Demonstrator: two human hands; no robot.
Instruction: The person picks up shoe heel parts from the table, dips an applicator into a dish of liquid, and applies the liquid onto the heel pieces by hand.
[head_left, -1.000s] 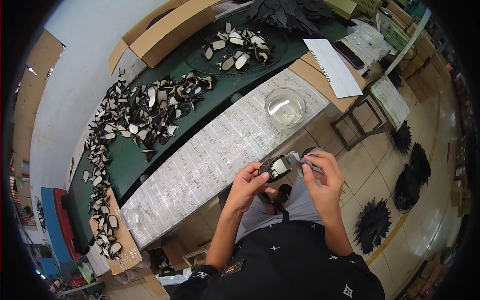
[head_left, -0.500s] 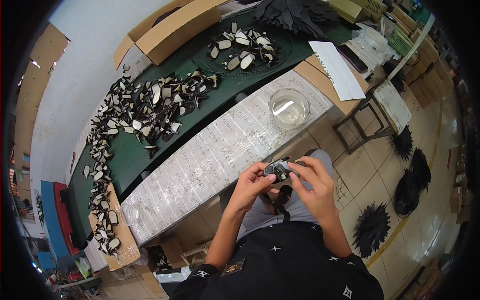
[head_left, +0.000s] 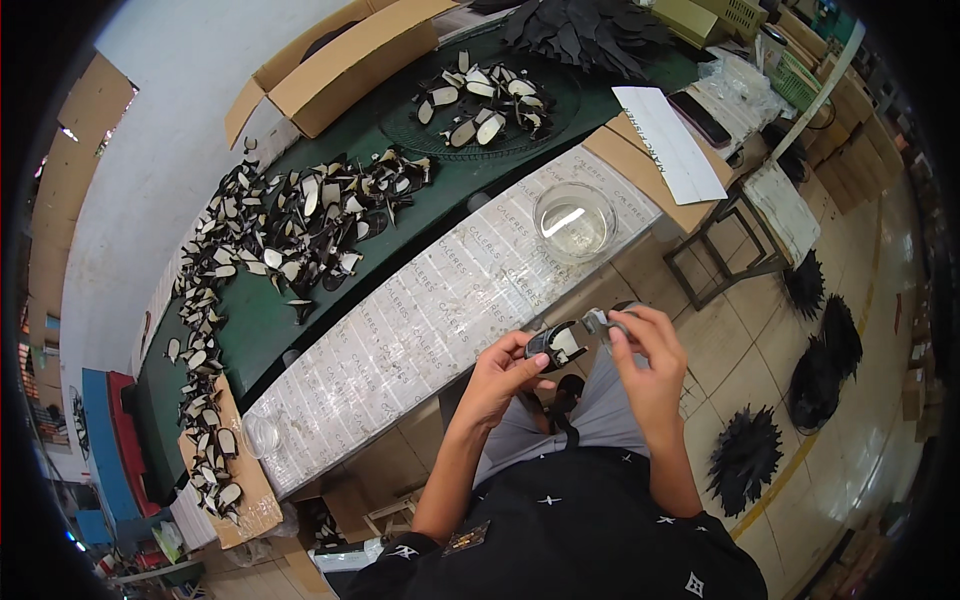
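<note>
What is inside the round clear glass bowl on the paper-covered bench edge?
The round clear glass bowl seems to hold a shallow layer of clear liquid, with a bright glare streak across it. No solid item shows inside. The printed paper cover shows through its base.

The person wears a black short-sleeved shirt point(head_left: 570, 520) scattered with small white cross-shaped marks, with a small gold-toned badge point(head_left: 462, 538) on the left chest. Grey trousers point(head_left: 575, 425) cover the legs. Both forearms are bare, and the 2 hands wear no gloves.
</note>
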